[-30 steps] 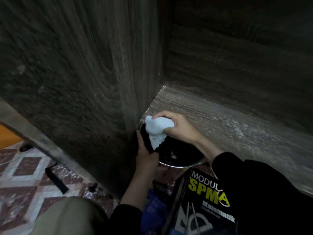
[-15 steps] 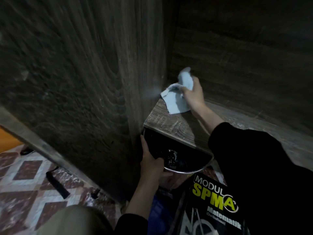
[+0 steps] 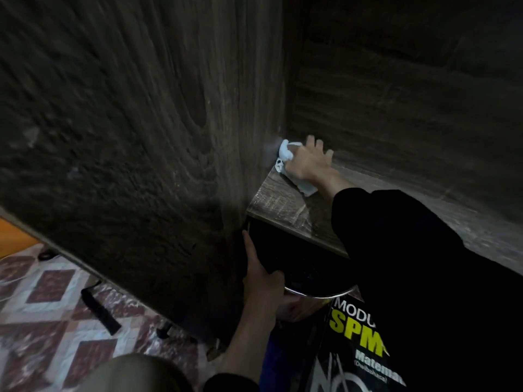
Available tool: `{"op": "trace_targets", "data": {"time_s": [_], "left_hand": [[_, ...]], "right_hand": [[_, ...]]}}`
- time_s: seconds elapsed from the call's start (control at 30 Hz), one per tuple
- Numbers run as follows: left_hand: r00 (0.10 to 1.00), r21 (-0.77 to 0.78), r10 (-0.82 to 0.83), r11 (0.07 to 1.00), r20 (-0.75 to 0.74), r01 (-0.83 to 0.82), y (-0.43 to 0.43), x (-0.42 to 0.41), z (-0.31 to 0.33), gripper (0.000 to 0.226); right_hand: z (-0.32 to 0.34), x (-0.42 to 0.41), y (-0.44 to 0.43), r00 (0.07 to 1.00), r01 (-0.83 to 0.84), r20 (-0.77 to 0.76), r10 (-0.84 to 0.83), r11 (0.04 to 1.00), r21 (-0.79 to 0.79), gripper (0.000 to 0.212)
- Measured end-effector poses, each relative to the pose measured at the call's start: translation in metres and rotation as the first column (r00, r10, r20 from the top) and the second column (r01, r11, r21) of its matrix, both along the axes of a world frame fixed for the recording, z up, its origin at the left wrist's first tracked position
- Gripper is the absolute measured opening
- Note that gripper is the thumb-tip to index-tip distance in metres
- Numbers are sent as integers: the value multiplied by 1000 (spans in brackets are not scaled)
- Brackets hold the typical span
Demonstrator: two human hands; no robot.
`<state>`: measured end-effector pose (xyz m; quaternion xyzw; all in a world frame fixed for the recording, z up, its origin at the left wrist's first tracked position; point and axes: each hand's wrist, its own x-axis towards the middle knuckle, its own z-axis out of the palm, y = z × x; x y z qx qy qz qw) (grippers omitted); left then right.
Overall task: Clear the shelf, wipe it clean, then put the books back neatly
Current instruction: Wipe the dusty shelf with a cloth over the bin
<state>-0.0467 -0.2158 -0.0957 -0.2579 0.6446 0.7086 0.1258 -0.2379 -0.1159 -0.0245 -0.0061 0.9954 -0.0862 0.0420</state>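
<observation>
Dark wood grain fills the view: a tall side panel (image 3: pixel 141 137) on the left, a back panel (image 3: pixel 396 108) on the far right, and between them the shelf (image 3: pixel 283 205), bare, with pale streaks near its front edge. Right hand (image 3: pixel 307 162) is deep in the far left corner, fingers (image 3: pixel 319 145) spread out flat on top of a pale cloth (image 3: pixel 285 152), pressing it onto the shelf board, with cloth bunching up against the side panel. Left hand (image 3: pixel 261 281) is lower down and nearer, thumb laid along the rim of a dark bowl (image 3: pixel 311 278), the other fingers curled underneath, holding it just below the shelf's front edge. 1 book (image 3: pixel 351 335), black with yellow lettering, sits off the shelf at near right. Patterned floor (image 3: pixel 42 306) shows at near left.
</observation>
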Motion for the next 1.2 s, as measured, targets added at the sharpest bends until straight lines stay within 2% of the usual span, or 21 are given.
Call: {"op": "trace_targets", "data": {"time_s": [0.1, 0.17, 0.2, 0.27, 0.3, 0.37, 0.43, 0.57, 0.7, 0.93, 1.1, 1.2], "left_hand": [[1000, -17, 5, 1000, -16, -5, 3, -1, 1, 108], [1000, -1, -1, 1000, -23, 1, 3, 0, 1, 105], [1000, 15, -9, 1000, -22, 9, 2, 0, 1, 103], [1000, 26, -23, 999, -19, 24, 0, 1, -1, 101], [1000, 32, -19, 999, -14, 19, -1, 1, -1, 101], [1000, 23, -4, 1000, -8, 4, -1, 0, 0, 103], [1000, 6, 13, 1000, -10, -13, 0, 0, -3, 106], [1000, -4, 4, 1000, -12, -4, 1, -2, -1, 107], [998, -52, 18, 998, -56, -21, 1, -2, -2, 101], [996, -46, 14, 999, -84, -18, 5, 0, 3, 104], [996, -141, -14, 990, -87, 1, -1, 2, 9, 97], [998, -105, -12, 994, -63, 5, -2, 4, 12, 99]], "right_hand": [[1, 12, 16, 982, -187, 5, 187, 981, -42, 47], [1, 18, 30, 952, -299, -4, 305, 932, -204, 47], [2, 17, 36, 958, -282, -48, 281, 911, -300, 47], [1, 12, 44, 979, -165, -179, 100, 901, -401, 48], [-1, 9, 45, 979, -103, -204, 24, 918, -382, 49], [-6, 7, 37, 988, -30, -155, -2, 979, -203, 52], [-12, 7, 21, 991, -41, -127, 39, 999, -12, 56], [-9, 0, -1, 988, -105, -99, 117, 987, 119, 49], [-5, 4, -10, 991, -105, -67, 117, 980, 168, 38], [-18, 59, -34, 983, -121, -118, 139, 981, 152, 46], [-30, 96, -25, 928, -311, -161, 336, 936, 162, 49], [-32, 100, -11, 864, -457, -167, 476, 879, 137, 50]]}}
